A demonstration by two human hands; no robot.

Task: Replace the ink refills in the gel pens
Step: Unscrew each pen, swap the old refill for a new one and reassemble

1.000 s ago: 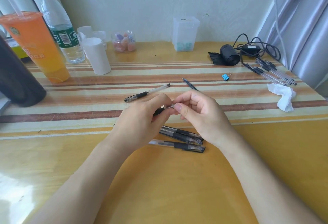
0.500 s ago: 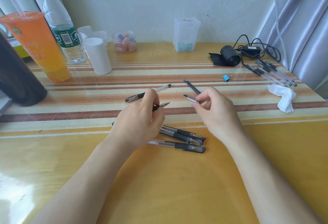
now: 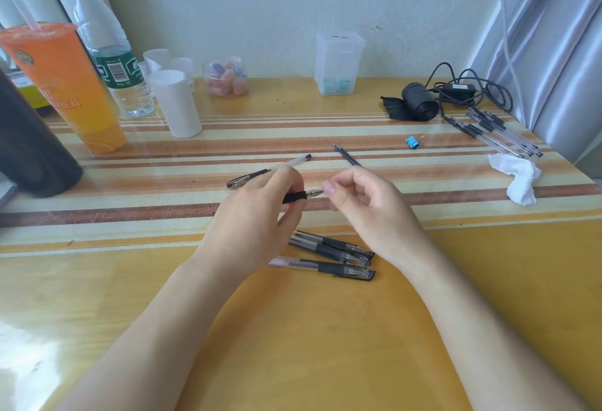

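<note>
While the left hand [image 3: 254, 215] gripped one gel pen [image 3: 301, 196] by its black rubber sleeve, its tapered metallic nib pointing right, the right hand [image 3: 365, 211] hovered just beside the nib with fingers curled; whether it pinched any part could not be determined. The hands were close together but not joined.

Judged from the layout, the task stood part way. A slim dark loose refill [image 3: 347, 154] lay on the glossy striped worktop [image 3: 130, 215] beyond the right hand. A clear-barrelled pen [image 3: 270, 171] lay beyond the left hand, and three capped pens [image 3: 335, 254] lay between the wrists. Which of these already carried new ink could not be told. A bundle of thin transparent tubes [image 3: 498, 133], refills or pens, lay near the far right edge.
</note>
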